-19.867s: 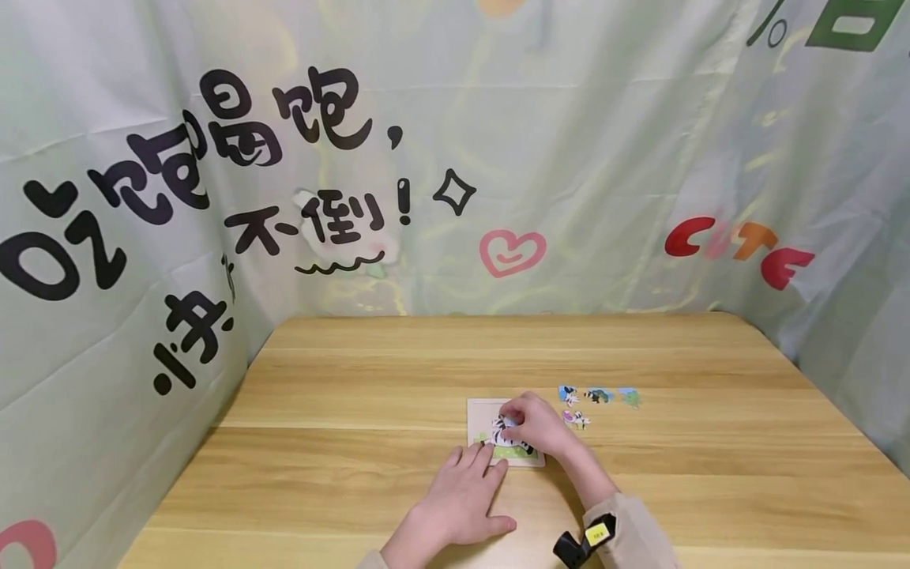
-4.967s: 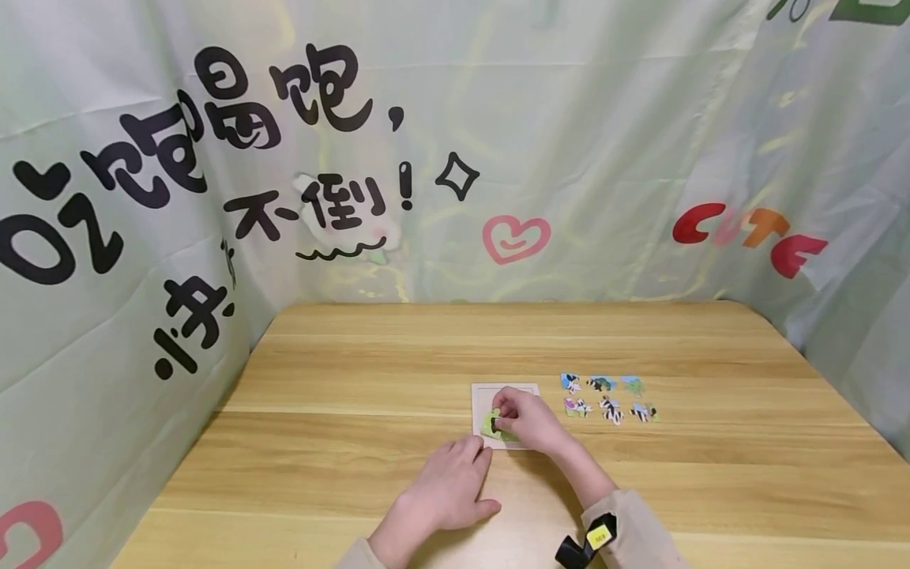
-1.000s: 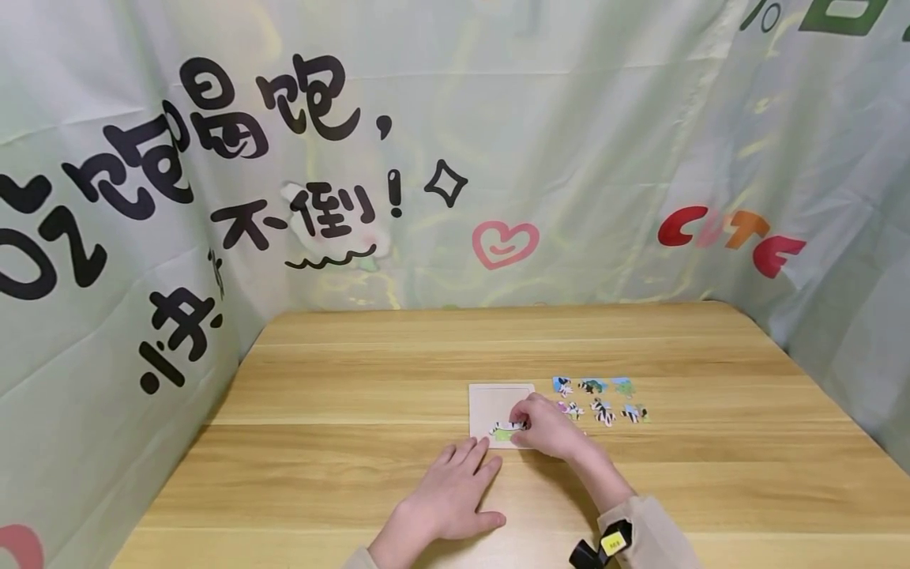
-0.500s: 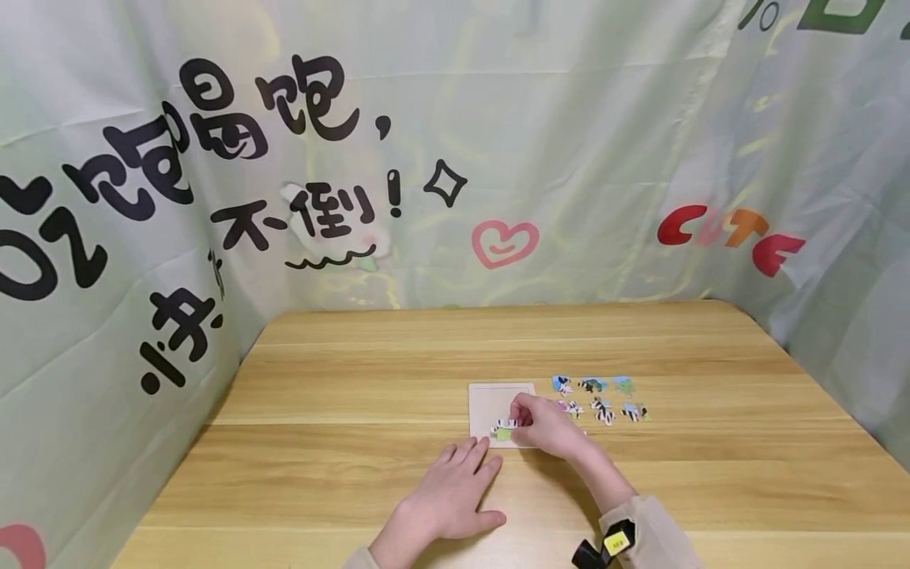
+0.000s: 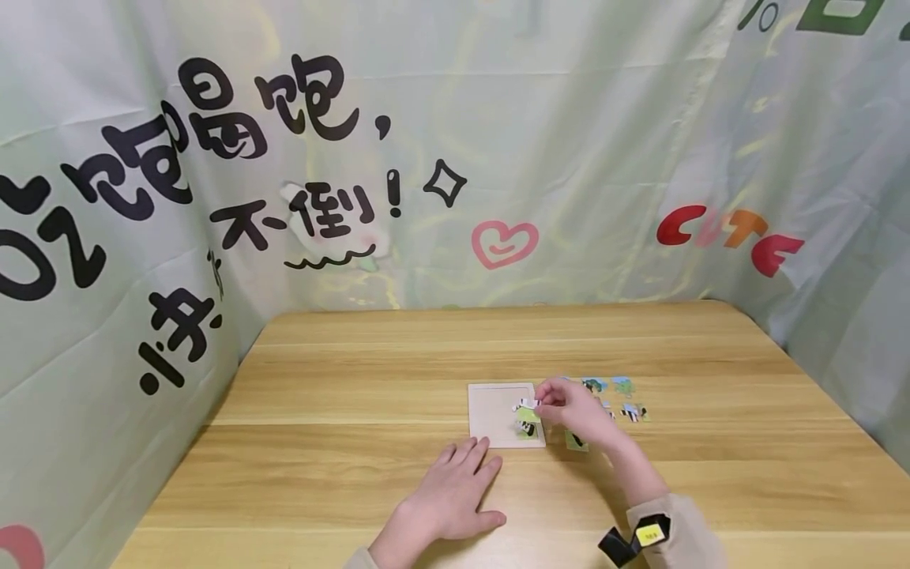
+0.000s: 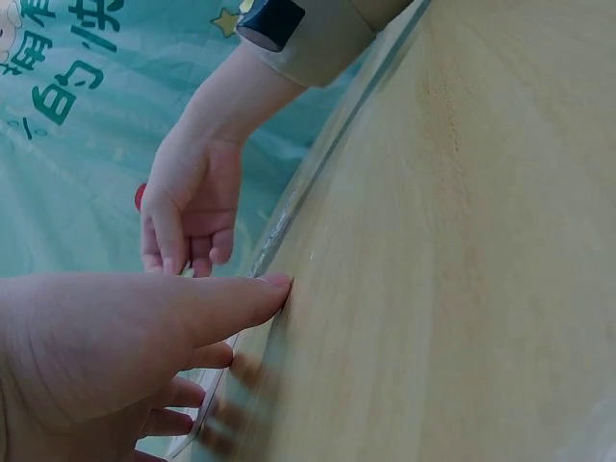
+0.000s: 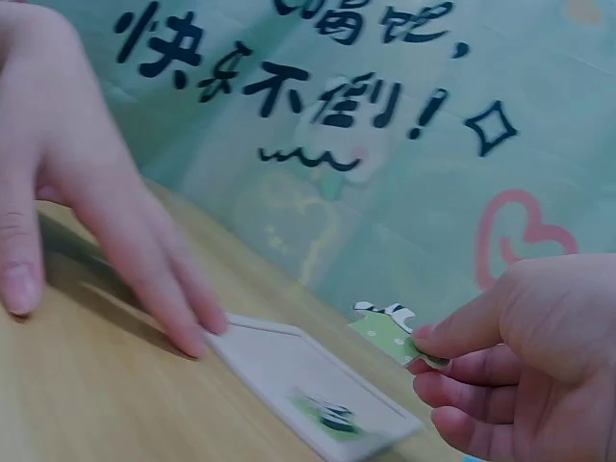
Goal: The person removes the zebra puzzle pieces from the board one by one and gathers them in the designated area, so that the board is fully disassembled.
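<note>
A pale square puzzle tray lies on the table. My left hand rests flat, its fingertips at the tray's lower left corner and its fingers straight. Between thumb and fingers, my right hand pinches a green puzzle piece with zebra stripes along its top. In the head view that piece is raised over the tray's right side. One other green and black-and-white puzzle piece lies inside the tray, in its lower right corner. The right hand partly hides the loose pieces behind it.
Right of the tray lie several loose puzzle pieces: a blue and dark green one, a light green one, a striped one and a green one nearer me. A printed curtain encloses the wooden table.
Most zebra pieces in the tray 19.9 s ago now lie in rows to its right. In the last half second, my right hand lifted a green piece and moved right; the left hand stayed put.
</note>
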